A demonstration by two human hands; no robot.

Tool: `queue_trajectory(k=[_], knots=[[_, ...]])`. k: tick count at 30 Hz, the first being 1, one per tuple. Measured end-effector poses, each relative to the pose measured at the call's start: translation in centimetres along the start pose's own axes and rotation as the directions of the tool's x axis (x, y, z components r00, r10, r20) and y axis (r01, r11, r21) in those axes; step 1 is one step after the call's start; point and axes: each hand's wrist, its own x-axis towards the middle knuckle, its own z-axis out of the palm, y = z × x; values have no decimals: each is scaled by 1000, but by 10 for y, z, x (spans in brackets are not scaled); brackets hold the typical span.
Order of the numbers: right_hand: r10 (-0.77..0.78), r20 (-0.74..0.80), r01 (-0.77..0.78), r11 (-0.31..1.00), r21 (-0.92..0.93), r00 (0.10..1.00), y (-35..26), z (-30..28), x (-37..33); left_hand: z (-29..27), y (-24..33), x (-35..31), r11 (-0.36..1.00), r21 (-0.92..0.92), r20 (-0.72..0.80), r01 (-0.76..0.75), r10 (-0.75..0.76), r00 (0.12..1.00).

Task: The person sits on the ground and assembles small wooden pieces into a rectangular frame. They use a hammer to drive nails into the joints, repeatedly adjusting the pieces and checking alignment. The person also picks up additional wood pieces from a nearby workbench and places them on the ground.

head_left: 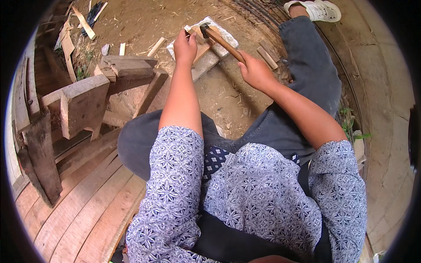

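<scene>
My right hand [255, 72] is wrapped round the wooden handle of a hammer [226, 44]. Its dark metal head rests at or just above a small piece of wood [190, 30]. That piece is pinched in the fingers of my left hand [185, 47], which partly cover it. Under both lies a pale, rough stone block [228, 33] on the ground. Another wood offcut [201, 51] lies on the stone, beside my left hand.
At left stands a rough timber frame [85, 105] beside wooden planks [92, 210]. Wood scraps [83, 22] and shavings litter the dirt ground [144, 19]. Two short sticks [266, 57] lie right of the stone. My outstretched leg [311, 61] borders a concrete strip [386, 144].
</scene>
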Motion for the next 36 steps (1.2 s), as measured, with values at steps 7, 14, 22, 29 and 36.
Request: queue_trajectory(k=[7,14,22,29,36], knots=[[212,198,-216,976,-4,957,14,7,18,-11,2,-15,953,-7,-103,304,-303,947],[420,229,-479,778,407,878,-12,-12,22,-16,-6,-13,349,-860,97,373,-605,791],[442,165,-454,698,554,882,-14,-26,19,-6,-3,-33,834,-257,-26,488,-511,859],[410,226,-463,700,544,884,-11,-19,23,-2,-15,-39,901,-123,-103,416,-429,897],[371,275,-461,734,498,887,-11,-14,18,2,-22,-39,915,-29,-180,403,-401,898]])
